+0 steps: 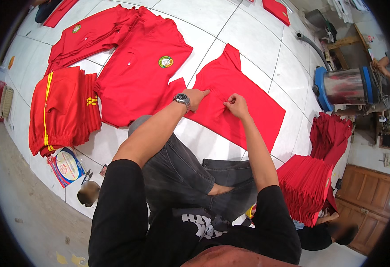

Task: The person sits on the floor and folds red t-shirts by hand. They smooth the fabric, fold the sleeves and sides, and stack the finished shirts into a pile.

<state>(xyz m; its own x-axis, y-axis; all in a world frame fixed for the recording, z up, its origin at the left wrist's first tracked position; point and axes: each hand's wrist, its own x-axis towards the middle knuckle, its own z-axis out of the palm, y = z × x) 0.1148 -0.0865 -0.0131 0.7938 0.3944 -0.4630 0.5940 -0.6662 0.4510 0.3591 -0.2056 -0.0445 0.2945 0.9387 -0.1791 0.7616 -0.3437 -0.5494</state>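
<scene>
A red short-sleeved shirt (255,110) lies spread on the tiled floor before me. My left hand (197,98), with a metal wristwatch (182,98) above it, rests on the shirt's left part. Its index finger is stretched out over the cloth and the other fingers are curled, their undersides hidden. To its right, my right hand (237,106) has thumb and fingertips pinched together at the shirt, where creases run towards them. Left of both hands lies a pile of red shirts (148,66), the top one bearing a round badge (165,61).
Folded red trousers with yellow stripes (56,110) are stacked at the left. Thread snips (87,177) lie by a printed packet (68,167). At the right stand a stacked red garment pile (303,187) and a vacuum cleaner (343,87), with other people beside them.
</scene>
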